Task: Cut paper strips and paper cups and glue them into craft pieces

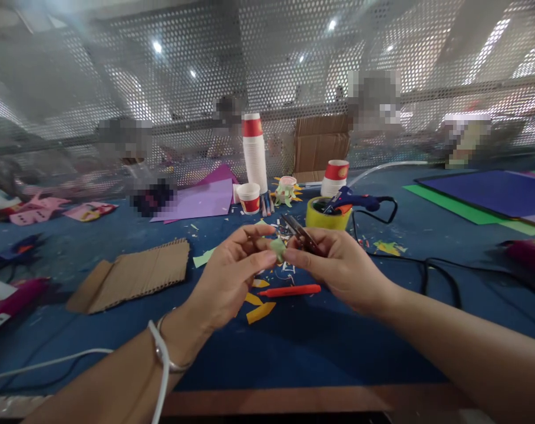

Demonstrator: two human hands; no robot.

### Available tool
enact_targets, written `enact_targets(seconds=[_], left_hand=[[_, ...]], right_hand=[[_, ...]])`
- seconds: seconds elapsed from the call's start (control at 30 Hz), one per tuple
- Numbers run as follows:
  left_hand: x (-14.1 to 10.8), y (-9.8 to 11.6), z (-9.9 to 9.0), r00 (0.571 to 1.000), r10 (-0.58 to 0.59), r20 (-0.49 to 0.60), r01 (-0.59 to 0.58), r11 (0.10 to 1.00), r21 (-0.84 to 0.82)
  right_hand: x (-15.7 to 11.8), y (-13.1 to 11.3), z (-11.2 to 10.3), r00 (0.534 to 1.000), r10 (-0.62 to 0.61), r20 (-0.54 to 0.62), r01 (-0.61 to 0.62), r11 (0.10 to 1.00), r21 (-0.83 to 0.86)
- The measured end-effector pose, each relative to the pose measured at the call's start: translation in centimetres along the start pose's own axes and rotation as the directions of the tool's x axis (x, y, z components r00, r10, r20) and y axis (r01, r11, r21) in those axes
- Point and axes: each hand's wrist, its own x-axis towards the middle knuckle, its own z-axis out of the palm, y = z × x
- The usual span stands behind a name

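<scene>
Above the middle of the table, my left hand pinches a small pale green paper piece between thumb and fingers. My right hand is closed around dark scissors, whose blades point up and to the left. Its thumb tip meets the edge of the green paper. The scissor handles are hidden by my fingers. Below both hands lies an orange-red marker, close to several yellow paper pieces. Small paper scraps are scattered behind my fingers.
Behind my hands stand a tall paper cup stack, a single cup and a yellow tape roll with a blue glue gun on it. Corrugated cardboard lies left, coloured sheets right. Black cable crosses the right side.
</scene>
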Motion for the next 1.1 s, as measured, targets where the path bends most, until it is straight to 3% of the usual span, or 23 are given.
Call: enact_targets(seconds=[0.1,0.27,0.47,0.6,0.7,0.8,0.87,0.97,1.1], left_hand=[[0.2,0.3,-0.1,0.994,-0.07,0.08,0.078,0.993,-0.093],[0.2,0.1,-0.6,0.99,-0.112,0.084,0.113,0.994,0.0],[-0.2,-0.4,-0.3,0.997,0.039,0.06,-0.057,0.944,0.326],[-0.1,-0.6,-0.3,0.985,0.17,0.022,-0.163,0.884,0.439],[-0.2,-0.7,-0.6,0.979,0.2,0.033,-0.188,0.836,0.515],[-0.4,-0.7,-0.5,0.977,0.203,0.06,-0.2,0.794,0.574],[-0.6,-0.7,-0.3,0.988,0.148,0.051,-0.154,0.854,0.497],[-0.5,-0.6,0.1,1.0,-0.013,0.024,0.008,0.977,0.211],[0.0,-0.6,0.2,0.974,-0.206,0.098,0.214,0.974,-0.079]], right_hand=[[0.0,0.0,-0.1,0.998,0.062,0.014,-0.064,0.989,0.136],[0.2,0.2,-0.1,0.994,0.102,0.03,-0.106,0.98,0.166],[0.3,0.6,0.0,0.992,0.126,0.005,-0.126,0.987,0.095],[0.3,0.8,0.0,0.998,0.017,-0.061,-0.022,0.997,-0.08],[0.2,1.0,-0.1,0.993,-0.053,-0.109,0.028,0.974,-0.225],[0.2,0.9,-0.2,0.992,-0.048,-0.115,0.023,0.977,-0.212],[0.2,0.6,-0.1,0.995,-0.031,-0.096,0.019,0.992,-0.127],[0.1,0.2,0.0,0.998,0.008,-0.062,-0.007,1.0,0.01],[0.2,0.0,-0.1,0.998,0.052,-0.044,-0.048,0.995,0.083]])
